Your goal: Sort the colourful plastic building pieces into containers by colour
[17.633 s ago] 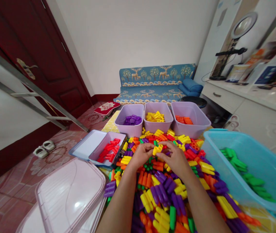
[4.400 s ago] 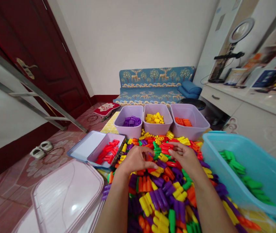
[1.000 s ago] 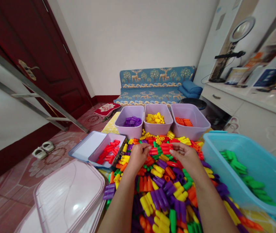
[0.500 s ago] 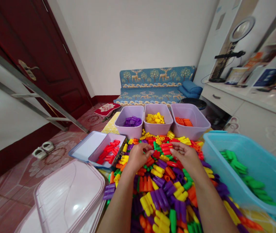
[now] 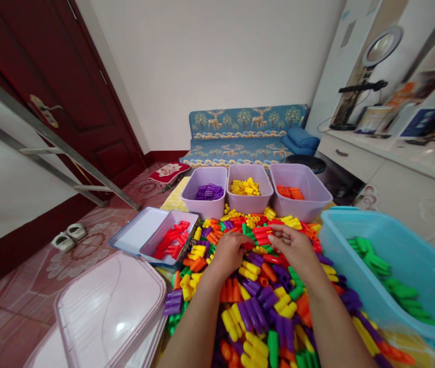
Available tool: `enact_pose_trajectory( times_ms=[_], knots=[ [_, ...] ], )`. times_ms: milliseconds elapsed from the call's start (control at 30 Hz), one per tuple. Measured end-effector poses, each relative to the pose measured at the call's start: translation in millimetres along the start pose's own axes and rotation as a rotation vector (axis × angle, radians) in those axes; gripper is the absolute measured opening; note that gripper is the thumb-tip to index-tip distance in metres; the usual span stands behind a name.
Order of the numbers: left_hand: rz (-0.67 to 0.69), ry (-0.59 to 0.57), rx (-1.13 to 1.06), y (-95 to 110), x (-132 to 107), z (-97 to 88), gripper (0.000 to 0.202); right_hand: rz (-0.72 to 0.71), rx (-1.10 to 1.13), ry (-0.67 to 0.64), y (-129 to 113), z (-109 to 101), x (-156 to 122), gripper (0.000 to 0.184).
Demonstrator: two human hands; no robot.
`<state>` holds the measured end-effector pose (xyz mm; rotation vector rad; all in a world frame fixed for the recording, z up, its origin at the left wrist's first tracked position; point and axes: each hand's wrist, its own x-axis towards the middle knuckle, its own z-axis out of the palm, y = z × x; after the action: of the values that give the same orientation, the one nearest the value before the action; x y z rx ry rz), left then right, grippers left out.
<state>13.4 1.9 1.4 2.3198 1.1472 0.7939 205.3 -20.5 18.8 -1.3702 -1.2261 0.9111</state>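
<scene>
Right hand (image 5: pixel 293 248) pinches red block (image 5: pixel 262 235) by one end, over the loose blocks (image 5: pixel 251 313); left hand (image 5: pixel 228 251) grips red piece (image 5: pixel 247 246), mostly hidden. Both look light, stiff, slick; pinch across the ribs. Clutter crowds fingers. Box (image 5: pixel 161 232) left, bins (image 5: pixel 251 205) beyond, tub (image 5: pixel 355 278) right.

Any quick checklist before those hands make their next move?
1. Right hand holding a red plastic tube piece: ok.
2. Left hand gripping another red plastic piece: cannot tell, fingers cover most of it.
3. Rectangular lilac box with red pieces open: ok, its lid lies back.
4. Three lilac plastic bins unmixed: ok, purple pieces, yellow pieces and orange pieces sit apart.
5. Space beneath the hands clear: not ok, a mixed-colour heap of plastic pieces lies there.
</scene>
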Motion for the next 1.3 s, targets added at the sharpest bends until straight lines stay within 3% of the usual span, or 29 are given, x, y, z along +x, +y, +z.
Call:
enact_pose_trajectory(
  times_ms=[100,233,400,467,900,1300],
  knots=[
    [-0.114,0.103,-0.118,-2.9,2.0,0.4,0.029,-0.007,-0.001,0.005,-2.5,-0.3,-1.0,0.039],
    [-0.241,0.266,-0.503,-10.0,6.1,0.9,0.033,0.013,0.012,-0.033,-8.3,-2.2,-3.9,0.037],
    [-0.341,0.303,-0.852,-11.6,9.1,-3.0,0.049,0.046,-0.050,-0.212,-9.7,-9.9,-7.6,0.036],
    [-0.377,0.323,-0.898,-9.6,8.8,-5.6,0.054,0.045,-0.077,-0.253,-8.8,-12.2,-8.3,0.035],
    [-0.481,0.395,-0.961,-6.3,5.9,-17.6,0.054,0.055,0.028,-0.220,-13.4,-2.7,-10.4,0.033],
    [-0.502,0.393,-1.009,-12.5,5.5,-18.0,0.052,0.045,0.030,-0.171,-14.1,-1.0,-10.4,0.031]
  ],
)
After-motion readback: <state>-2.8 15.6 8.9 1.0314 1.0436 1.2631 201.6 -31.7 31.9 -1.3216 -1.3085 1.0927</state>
